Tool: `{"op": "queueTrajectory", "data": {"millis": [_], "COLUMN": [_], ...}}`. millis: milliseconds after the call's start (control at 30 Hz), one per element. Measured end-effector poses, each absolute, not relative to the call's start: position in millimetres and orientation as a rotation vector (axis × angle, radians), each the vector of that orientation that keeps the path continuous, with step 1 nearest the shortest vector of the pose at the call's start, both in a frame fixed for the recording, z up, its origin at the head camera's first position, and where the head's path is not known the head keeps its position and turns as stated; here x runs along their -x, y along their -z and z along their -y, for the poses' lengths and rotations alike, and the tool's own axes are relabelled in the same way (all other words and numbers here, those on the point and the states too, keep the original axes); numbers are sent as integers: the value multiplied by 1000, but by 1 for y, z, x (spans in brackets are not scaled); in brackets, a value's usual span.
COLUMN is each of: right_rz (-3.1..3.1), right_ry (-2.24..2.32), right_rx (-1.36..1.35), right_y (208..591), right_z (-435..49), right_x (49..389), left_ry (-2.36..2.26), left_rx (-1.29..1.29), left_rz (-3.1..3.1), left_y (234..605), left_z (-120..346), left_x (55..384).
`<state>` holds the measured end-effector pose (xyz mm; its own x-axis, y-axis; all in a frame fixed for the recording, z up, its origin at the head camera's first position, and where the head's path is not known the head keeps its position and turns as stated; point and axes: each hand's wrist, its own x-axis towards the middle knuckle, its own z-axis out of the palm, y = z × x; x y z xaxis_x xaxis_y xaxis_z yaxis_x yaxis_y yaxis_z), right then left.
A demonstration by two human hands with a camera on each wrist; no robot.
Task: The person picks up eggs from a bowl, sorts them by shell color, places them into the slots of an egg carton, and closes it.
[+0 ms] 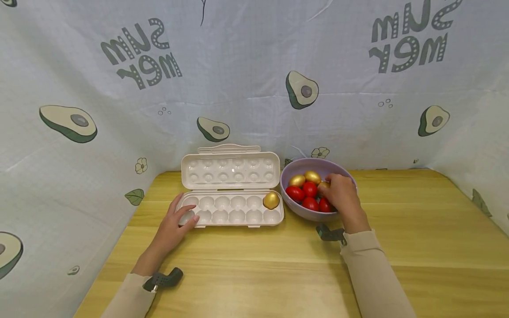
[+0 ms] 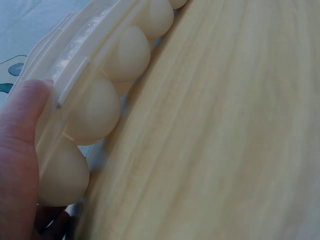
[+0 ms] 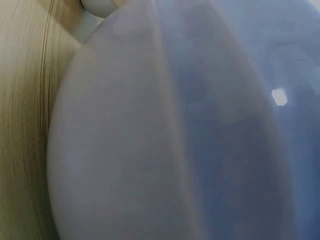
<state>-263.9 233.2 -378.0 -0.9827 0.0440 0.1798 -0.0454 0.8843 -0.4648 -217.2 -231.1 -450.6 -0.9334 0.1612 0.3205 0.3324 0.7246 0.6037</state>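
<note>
An open cream egg carton (image 1: pixel 232 226) lies on the table, its lid (image 1: pixel 230 183) tipped back. One golden egg (image 1: pixel 271 200) sits in the back-row cup at its right end. My left hand (image 1: pixel 175 225) holds the carton's left end; in the left wrist view the thumb (image 2: pixel 22 112) lies along its rim, with other fingers partly hidden beyond the cups. To the right stands a purple bowl (image 1: pixel 306 213) with several red eggs (image 1: pixel 295 193) and golden eggs (image 1: pixel 312 177). Reaching inside it, my right hand (image 1: pixel 343 196) pinches another golden egg (image 1: pixel 324 185), mostly covered by the fingers.
The wooden table (image 1: pixel 254 269) extends in front of the carton and to the right of the bowl. A pale curtain (image 1: pixel 246 57) with avocado prints hangs close behind the carton and bowl. The bowl's outer wall (image 3: pixel 115 130) fills most of the right wrist view.
</note>
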Motion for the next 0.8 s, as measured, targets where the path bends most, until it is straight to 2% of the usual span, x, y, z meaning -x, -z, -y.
{"op": "queueTrajectory", "data": {"millis": [800], "right_rz": [2944], "right_ry": [-732], "right_rx": [-38], "right_y": [374], "right_z": [-234], "right_x": [266], "left_ry": [1006], "left_rx": [380], "left_rz": [2695], "left_y": [452], "left_z": [232], "left_x": [218]}}
